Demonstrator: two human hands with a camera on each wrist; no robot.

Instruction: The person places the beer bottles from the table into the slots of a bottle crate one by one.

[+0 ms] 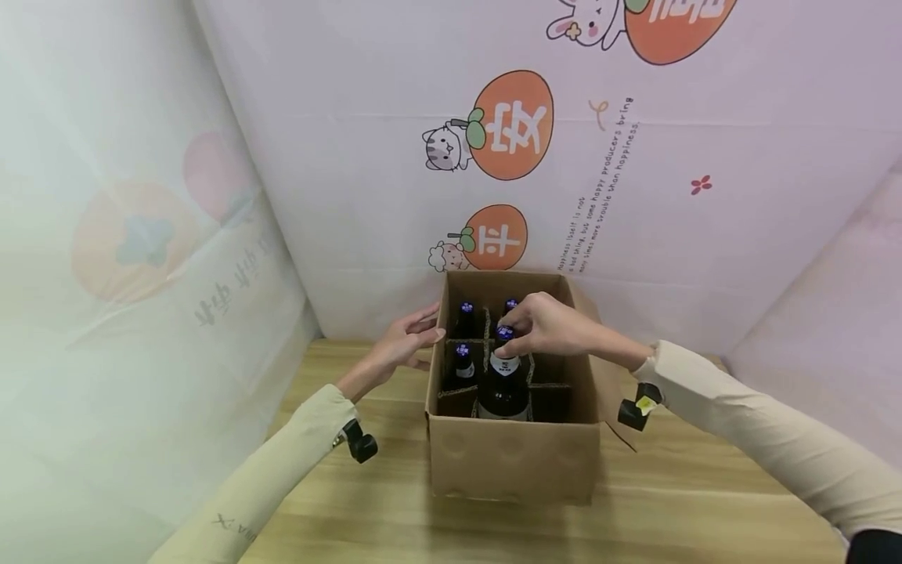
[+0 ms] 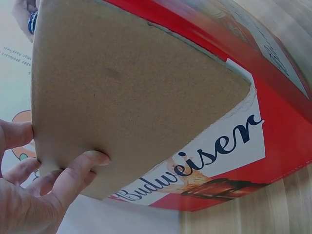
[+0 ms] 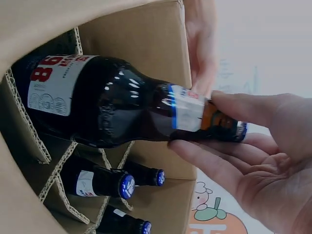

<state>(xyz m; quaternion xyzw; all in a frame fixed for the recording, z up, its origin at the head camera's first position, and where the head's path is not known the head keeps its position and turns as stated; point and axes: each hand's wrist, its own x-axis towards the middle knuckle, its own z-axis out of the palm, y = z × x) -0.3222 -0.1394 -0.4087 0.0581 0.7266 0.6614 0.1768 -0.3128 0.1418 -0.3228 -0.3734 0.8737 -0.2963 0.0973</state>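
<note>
A cardboard beer box (image 1: 514,462) stands on the table, its top uncovered. My right hand (image 1: 557,325) grips a dark beer bottle (image 3: 122,102) by its neck, fingers and thumb around the part below the blue cap. That bottle stands higher than the others, partly out of its compartment, with its base hidden. With fingers spread, my left hand (image 1: 402,345) touches the box's left side; in the left wrist view its fingertips rest against the brown flap (image 2: 122,87).
Cardboard dividers (image 3: 63,165) split the box into compartments. Several more capped bottles stand inside, such as one bottle (image 1: 463,360) at left. Red Budweiser print (image 2: 204,156) covers the box's outside. Behind it hangs a printed cloth (image 1: 380,180); wooden table (image 1: 352,486) lies below.
</note>
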